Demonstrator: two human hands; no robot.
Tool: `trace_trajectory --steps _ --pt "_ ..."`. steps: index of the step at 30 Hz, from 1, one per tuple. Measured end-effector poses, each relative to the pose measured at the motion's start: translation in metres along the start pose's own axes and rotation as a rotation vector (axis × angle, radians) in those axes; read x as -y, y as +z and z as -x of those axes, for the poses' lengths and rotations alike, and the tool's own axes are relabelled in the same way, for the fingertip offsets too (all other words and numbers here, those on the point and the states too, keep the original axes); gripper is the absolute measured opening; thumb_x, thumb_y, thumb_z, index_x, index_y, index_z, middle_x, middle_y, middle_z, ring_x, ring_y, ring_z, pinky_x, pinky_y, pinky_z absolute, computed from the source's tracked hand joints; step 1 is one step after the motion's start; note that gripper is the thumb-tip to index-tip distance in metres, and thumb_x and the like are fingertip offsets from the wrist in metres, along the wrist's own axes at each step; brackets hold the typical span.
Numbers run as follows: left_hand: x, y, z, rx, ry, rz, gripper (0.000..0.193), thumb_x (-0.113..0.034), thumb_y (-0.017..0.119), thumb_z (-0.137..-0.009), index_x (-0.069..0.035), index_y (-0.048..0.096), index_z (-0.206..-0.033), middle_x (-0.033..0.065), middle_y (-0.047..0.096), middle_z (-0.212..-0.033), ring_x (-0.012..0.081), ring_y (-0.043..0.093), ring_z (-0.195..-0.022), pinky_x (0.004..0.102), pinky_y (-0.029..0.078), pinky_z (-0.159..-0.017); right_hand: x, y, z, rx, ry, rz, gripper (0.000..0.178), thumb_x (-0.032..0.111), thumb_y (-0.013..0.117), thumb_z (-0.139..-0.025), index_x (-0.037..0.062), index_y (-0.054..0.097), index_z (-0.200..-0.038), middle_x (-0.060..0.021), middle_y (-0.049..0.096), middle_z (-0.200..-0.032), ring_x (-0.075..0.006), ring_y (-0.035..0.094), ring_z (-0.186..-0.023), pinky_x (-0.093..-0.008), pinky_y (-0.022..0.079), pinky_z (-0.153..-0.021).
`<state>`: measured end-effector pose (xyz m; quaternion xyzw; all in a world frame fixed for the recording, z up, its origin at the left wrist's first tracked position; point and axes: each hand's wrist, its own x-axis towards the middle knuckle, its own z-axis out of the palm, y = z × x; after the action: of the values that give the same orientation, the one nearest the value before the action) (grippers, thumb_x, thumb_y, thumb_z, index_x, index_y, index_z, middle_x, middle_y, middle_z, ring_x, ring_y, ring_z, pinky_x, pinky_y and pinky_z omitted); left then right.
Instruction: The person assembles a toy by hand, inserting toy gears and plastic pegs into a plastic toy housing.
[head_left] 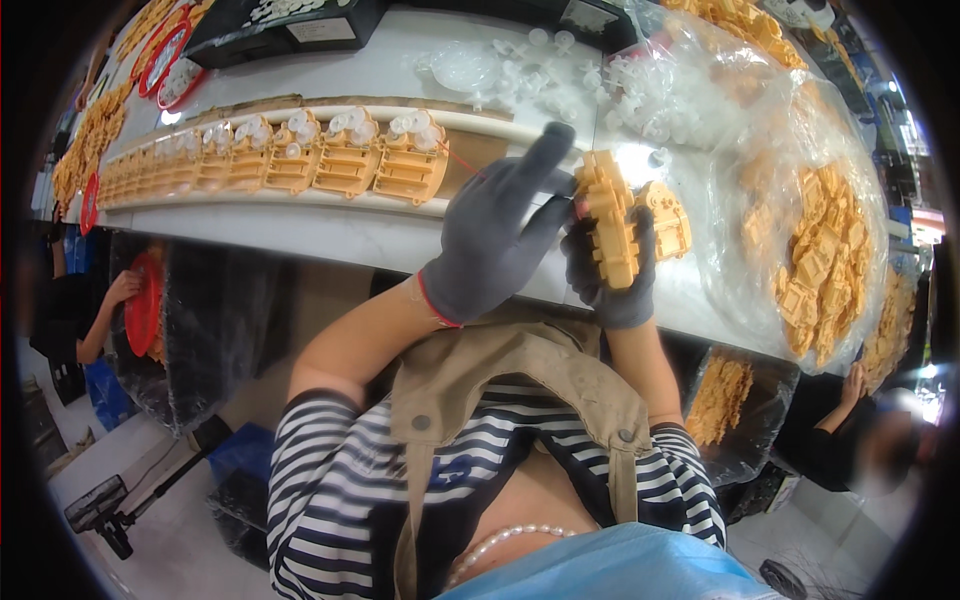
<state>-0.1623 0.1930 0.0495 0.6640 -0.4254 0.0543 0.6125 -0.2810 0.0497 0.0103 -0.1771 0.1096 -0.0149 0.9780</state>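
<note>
My right hand (617,292), in a dark grey glove, is wrapped round a yellow-orange plastic housing (608,215) with ribbed compartments, held upright above the table. A rounder piece of the same colour, a plastic part (665,218) with small holes, shows just beyond my right fingers; whether it joins the housing, I cannot tell. My left hand (497,228), gloved alike, is beside the housing, index finger stretched out and thumb reaching toward its left side. Nothing shows in the left hand. A bit of red shows between the hands, too small to name.
A row of similar housings (285,160) with white gears stands between white rails to the left. Loose white small parts (540,75) lie at the back, near a black bin (290,35). A clear plastic bag (740,215) with yellow parts lies right. Other people work at both sides.
</note>
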Motion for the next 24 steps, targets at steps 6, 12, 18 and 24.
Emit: trace_trajectory --steps 6,12,18,24 --pt "0.002 -0.001 -0.004 -0.057 0.211 -0.187 0.071 0.011 0.067 -0.076 0.002 0.040 -0.141 0.0080 0.068 -0.085 0.0214 0.065 -0.076 0.0308 0.051 -0.072 -0.006 0.008 0.001 -0.054 -0.029 -0.065 0.072 0.061 0.046 -0.092 0.0038 0.044 -0.137 -0.0119 0.059 -0.117 -0.0191 0.062 -0.093 -0.0259 0.053 -0.060" --pt "0.001 -0.005 -0.003 -0.108 0.322 -0.211 0.069 0.013 0.064 -0.074 0.003 0.042 -0.139 0.0071 0.066 -0.082 0.0212 0.064 -0.074 0.0306 0.051 -0.073 -0.004 -0.001 0.005 -0.051 -0.080 0.141 0.076 0.066 0.041 -0.091 0.0054 0.044 -0.137 -0.0131 0.062 -0.109 -0.0208 0.063 -0.084 -0.0259 0.054 -0.057" --pt "0.001 -0.010 -0.007 -0.039 -0.034 0.212 0.053 0.009 0.061 -0.084 0.004 0.046 -0.135 0.0046 0.063 -0.088 0.0121 0.061 -0.082 0.0262 0.050 -0.077 -0.006 -0.002 0.004 -0.025 0.022 0.065 0.077 0.062 0.049 -0.090 0.0037 0.040 -0.139 -0.0154 0.059 -0.113 -0.0204 0.062 -0.087 -0.0272 0.054 -0.056" --pt "0.005 -0.029 -0.023 0.066 -0.323 0.418 0.061 -0.018 0.068 -0.091 0.004 0.040 -0.140 0.0098 0.062 -0.115 0.0145 0.058 -0.104 0.0280 0.046 -0.093 0.006 0.033 -0.002 -0.040 -0.163 0.806 0.086 0.059 0.064 -0.084 -0.0044 0.040 -0.137 -0.0151 0.057 -0.123 -0.0207 0.062 -0.101 -0.0297 0.051 -0.086"
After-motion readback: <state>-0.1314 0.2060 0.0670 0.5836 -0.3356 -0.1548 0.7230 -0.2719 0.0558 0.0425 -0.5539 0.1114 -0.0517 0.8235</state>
